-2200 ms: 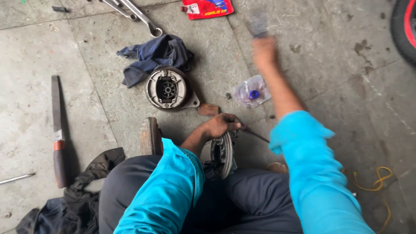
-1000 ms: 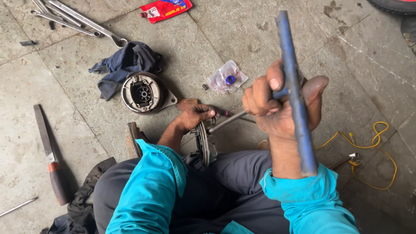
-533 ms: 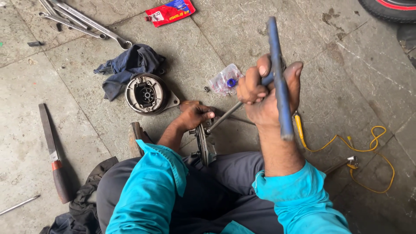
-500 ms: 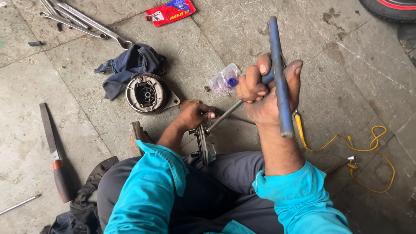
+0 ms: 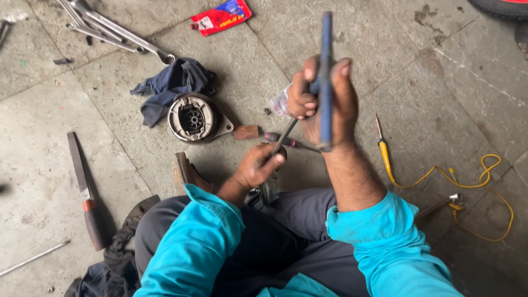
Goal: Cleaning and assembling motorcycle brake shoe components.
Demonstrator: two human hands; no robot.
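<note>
My right hand (image 5: 324,104) is raised in front of me, shut on a long blue-handled tool (image 5: 326,55) that stands nearly upright. A thin metal rod (image 5: 285,135) runs down from that fist to my left hand (image 5: 256,165), which is closed around the rod's lower end. Below the left hand a metal part (image 5: 268,192) sits between my knees, mostly hidden. A round brake drum plate (image 5: 192,117) lies on the stone floor to the left of my hands.
A dark blue rag (image 5: 173,85) lies beside the drum plate, long spanners (image 5: 118,33) behind it, a red sachet (image 5: 221,16) further back. A flat file (image 5: 83,190) lies at left. A yellow-handled screwdriver (image 5: 385,154) and yellow wire (image 5: 484,187) lie at right.
My right hand reached out to the far floor, came back with the blue tool and raised it upright. My left hand has stayed on the rod.
</note>
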